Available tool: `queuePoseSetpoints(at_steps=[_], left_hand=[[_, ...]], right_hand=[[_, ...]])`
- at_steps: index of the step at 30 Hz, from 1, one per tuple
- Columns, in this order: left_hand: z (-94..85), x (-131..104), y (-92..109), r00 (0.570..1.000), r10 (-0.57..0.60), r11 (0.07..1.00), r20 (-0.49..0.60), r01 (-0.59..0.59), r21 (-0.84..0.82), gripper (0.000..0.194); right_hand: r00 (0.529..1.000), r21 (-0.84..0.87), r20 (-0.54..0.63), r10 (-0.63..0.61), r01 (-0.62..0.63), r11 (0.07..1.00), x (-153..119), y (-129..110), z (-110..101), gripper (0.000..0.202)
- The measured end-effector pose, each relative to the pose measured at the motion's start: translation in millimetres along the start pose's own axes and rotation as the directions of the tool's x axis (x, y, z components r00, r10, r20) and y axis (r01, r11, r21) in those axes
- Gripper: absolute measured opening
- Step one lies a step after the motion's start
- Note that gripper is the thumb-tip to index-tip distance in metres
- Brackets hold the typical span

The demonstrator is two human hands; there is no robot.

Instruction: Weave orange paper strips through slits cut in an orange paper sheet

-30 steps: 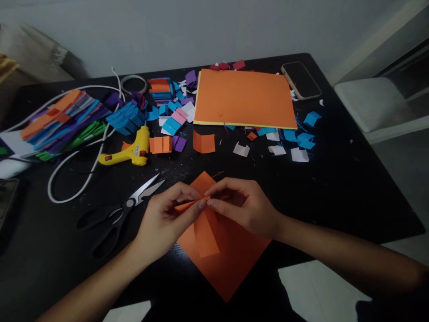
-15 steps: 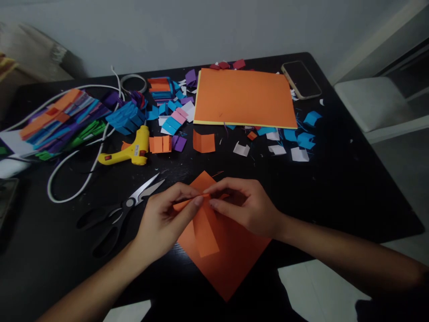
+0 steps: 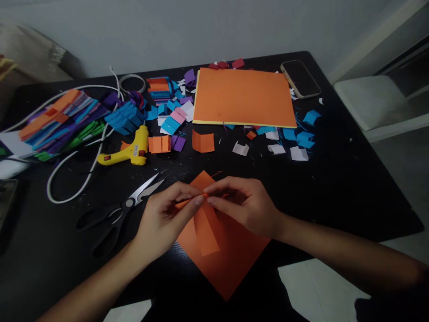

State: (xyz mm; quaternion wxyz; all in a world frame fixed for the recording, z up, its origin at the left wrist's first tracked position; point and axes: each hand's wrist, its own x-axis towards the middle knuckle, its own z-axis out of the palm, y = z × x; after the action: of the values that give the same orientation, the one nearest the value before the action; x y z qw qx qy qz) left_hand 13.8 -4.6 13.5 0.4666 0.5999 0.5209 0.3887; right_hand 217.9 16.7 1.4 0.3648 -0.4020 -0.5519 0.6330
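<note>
Left hand (image 3: 170,219) and right hand (image 3: 246,206) close together, both pinching upper end of folded orange strip (image 3: 207,235). Strip's over orange sheet (image 3: 231,268) on black counter (image 3: 335,192). Scissors (image 3: 130,203) beside left hand, blades parted.

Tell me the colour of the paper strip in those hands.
The paper strip is orange, best seen in the head view.

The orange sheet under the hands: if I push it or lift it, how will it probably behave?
The orange sheet is probably light and likely to sag when lifted by one corner, as it looks like thin paper. It may slide easily if pushed, since it lies flat on a smooth-looking table.
</note>
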Motion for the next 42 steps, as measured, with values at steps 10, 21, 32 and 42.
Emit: queuePoseSetpoints(at_steps=[10, 21, 32, 42], left_hand=[[1.0, 1, 2, 1.000, 0.006, 1.000, 0.006, -0.006, 0.026, 0.006], [1.2, 2, 1, 1.000, 0.017, 0.998, 0.003, -0.017, 0.058, 0.008], [-2.1, 1, 2, 1.000, 0.014, 0.998, 0.012, -0.015, 0.062, 0.007], [-3.1, 2, -2, 0.999, 0.022, 0.999, 0.042, -0.023, 0.025, 0.006]], right_hand=[[0.999, 0.077, 0.032, 0.025, -0.027, 0.997, 1, 7, 1, 0.021], [0.999, 0.051, 0.037, 0.014, -0.016, 0.999, 1, 3, 1, 0.017], [0.998, 0.018, 0.062, 0.019, -0.020, 1.000, 3, -6, -3, 0.016], [0.996, 0.121, 0.075, 0.051, -0.060, 0.991, 6, -3, -3, 0.011]])
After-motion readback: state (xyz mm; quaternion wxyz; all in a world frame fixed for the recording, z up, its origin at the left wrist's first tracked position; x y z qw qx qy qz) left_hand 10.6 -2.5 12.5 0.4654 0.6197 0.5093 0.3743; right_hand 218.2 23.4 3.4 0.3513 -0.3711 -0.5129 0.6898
